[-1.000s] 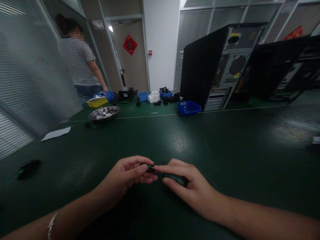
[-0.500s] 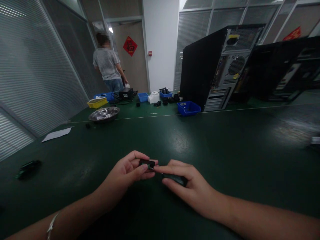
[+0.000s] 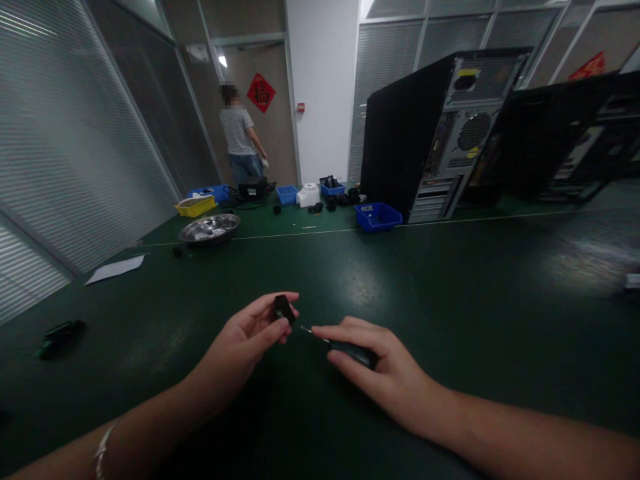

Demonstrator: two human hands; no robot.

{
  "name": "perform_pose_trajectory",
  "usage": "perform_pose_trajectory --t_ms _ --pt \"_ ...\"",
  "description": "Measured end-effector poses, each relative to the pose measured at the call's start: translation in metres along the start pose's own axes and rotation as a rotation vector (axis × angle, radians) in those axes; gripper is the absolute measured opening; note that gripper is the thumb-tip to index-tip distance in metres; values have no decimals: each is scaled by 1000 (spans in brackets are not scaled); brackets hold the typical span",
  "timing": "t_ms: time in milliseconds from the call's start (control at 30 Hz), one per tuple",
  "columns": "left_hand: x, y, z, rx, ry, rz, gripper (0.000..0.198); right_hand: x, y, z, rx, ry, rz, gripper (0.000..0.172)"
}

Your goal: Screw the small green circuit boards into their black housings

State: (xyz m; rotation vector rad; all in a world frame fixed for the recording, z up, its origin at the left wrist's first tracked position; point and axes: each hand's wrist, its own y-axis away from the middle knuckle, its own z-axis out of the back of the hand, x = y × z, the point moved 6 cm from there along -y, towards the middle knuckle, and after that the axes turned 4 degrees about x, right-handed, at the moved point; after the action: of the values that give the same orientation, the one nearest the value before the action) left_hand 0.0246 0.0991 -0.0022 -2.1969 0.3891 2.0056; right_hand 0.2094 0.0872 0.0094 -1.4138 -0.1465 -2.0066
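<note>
Between the thumb and fingers of my left hand [image 3: 257, 330] is a small black box-like part [image 3: 283, 309], tilted, with something greenish on its near side. Its exact kind is too small to tell. My right hand [image 3: 377, 357] is wrapped round the dark handle of a screwdriver [image 3: 354, 351], forefinger stretched along the metal shaft. The screwdriver's tip points left at the part, with a short gap between them. Both hands are just above the dark green table [image 3: 425, 287].
A dark object with green on it [image 3: 60, 339] and a white sheet [image 3: 116, 269] lie at left. Farther back are a metal bowl [image 3: 210, 229], a yellow tray [image 3: 196, 205], a blue bin [image 3: 379, 217] and a black computer tower [image 3: 415, 127]. A person [image 3: 241, 137] stands by the door.
My left hand has drawn left and turned the black part more upright, away from the screwdriver tip. My right hand has barely moved. The person in the background has moved right, toward the door.
</note>
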Motion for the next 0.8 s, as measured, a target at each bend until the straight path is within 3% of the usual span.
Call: perform_pose_trajectory --t_ms 333,567,800 --pt "9 3 -4 105 -63 91 46 2 -1 0 0 -23 12 33" --pt "8 1 -7 144 -31 17 31 2 0 0 -6 -27 7 33" --pt "4 2 -11 178 -113 32 36 0 -1 0 -6 -13 26 34"
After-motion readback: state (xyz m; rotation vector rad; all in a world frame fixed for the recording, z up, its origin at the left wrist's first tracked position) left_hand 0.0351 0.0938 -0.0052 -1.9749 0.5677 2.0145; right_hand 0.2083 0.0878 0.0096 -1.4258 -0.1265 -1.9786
